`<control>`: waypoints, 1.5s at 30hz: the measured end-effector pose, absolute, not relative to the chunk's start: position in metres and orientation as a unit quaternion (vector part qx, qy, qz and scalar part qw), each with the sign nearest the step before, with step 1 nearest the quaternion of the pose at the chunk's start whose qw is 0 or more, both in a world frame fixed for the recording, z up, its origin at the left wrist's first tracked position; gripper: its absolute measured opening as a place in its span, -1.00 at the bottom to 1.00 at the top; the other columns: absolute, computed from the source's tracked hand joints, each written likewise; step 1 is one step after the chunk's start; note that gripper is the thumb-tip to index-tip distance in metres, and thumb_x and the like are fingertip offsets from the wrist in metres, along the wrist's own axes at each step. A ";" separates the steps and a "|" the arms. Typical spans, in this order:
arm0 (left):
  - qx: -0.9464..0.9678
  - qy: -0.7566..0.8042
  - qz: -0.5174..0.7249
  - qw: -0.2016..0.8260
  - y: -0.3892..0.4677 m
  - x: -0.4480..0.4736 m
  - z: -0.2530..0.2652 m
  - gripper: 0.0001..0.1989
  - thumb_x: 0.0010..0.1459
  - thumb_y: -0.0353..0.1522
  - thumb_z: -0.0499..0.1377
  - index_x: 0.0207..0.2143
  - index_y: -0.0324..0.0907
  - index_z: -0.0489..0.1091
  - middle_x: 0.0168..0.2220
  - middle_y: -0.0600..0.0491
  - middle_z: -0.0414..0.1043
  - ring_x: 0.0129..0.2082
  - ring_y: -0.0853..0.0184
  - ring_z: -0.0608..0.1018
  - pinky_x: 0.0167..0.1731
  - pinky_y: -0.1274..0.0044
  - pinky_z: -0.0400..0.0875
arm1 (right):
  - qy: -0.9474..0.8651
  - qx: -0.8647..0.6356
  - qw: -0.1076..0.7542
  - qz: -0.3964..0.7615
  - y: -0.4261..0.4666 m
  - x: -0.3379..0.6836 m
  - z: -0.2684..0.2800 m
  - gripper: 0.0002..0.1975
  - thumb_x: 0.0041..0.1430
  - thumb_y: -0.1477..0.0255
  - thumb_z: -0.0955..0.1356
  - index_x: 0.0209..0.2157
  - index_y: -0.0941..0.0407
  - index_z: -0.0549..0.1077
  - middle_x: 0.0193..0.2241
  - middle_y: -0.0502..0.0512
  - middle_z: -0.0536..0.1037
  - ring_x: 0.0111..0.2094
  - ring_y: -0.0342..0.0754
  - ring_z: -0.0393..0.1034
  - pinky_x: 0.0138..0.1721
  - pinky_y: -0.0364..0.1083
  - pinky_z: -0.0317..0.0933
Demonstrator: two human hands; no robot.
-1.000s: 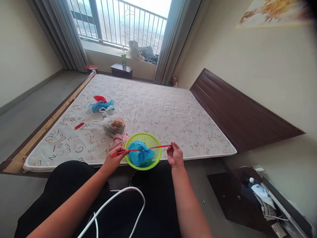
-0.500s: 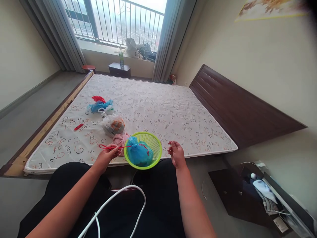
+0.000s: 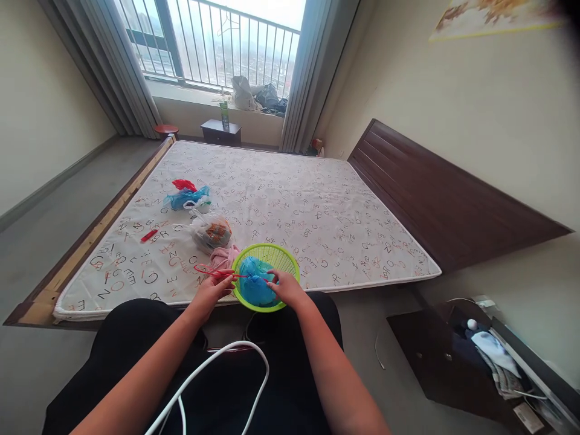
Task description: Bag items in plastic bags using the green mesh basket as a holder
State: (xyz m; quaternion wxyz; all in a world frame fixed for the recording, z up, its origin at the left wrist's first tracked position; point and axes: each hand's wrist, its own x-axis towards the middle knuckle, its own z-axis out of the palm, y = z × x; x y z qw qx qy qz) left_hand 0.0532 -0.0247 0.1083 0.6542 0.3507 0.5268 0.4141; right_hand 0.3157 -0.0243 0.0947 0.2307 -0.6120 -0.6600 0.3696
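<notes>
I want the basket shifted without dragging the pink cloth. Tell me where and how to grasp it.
Probably best to pinch the basket by its rim at the far right, coming from the right: the rim is bare there and looks thin, while the pink cloth lies by its left side.

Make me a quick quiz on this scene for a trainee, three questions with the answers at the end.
1. True or false: the blue bag by the right hand sits inside the green basket.
2. Which lies nearest to the green basket? A) red stool, B) pink cloth, C) green bottle.
3. Fill in the colour: the left hand holds a ____ cord.

Key: 1. True. 2. B. 3. Red.
</notes>
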 end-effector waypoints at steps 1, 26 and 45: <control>0.355 0.532 0.408 0.651 -0.025 0.055 0.109 -0.36 -0.15 -0.06 0.49 -0.07 -0.20 0.52 -0.20 -0.04 0.61 -0.33 0.36 0.59 -0.30 0.55 0.46 | -0.666 -0.609 0.216 0.373 -0.024 0.315 0.095 -0.74 0.14 0.45 0.44 -0.10 0.03 0.59 -0.44 -0.02 0.55 -0.36 -0.07 0.43 -0.22 -0.10 0.27; 0.552 0.560 0.391 0.478 -0.016 0.062 0.102 -0.52 0.10 0.08 0.25 -0.36 -0.17 0.53 -0.39 -0.01 0.58 -0.42 0.25 0.57 -0.32 0.45 0.41 | -0.723 -0.576 0.326 0.196 -0.043 0.357 0.146 -0.82 0.35 0.34 0.31 -0.35 0.07 0.46 -0.27 0.14 0.53 -0.14 0.06 0.38 -0.04 0.03 0.25; 0.720 0.454 0.331 0.408 -0.028 0.098 0.111 -0.50 0.12 -0.20 0.34 0.10 -0.12 0.41 0.03 -0.13 0.52 0.05 0.07 0.56 0.05 0.22 0.46 | -0.256 -0.377 0.623 0.635 -0.055 0.307 0.166 -0.67 0.16 0.18 0.51 -0.31 0.03 0.34 -0.14 0.08 0.67 -0.24 -0.07 0.57 -0.28 -0.13 0.41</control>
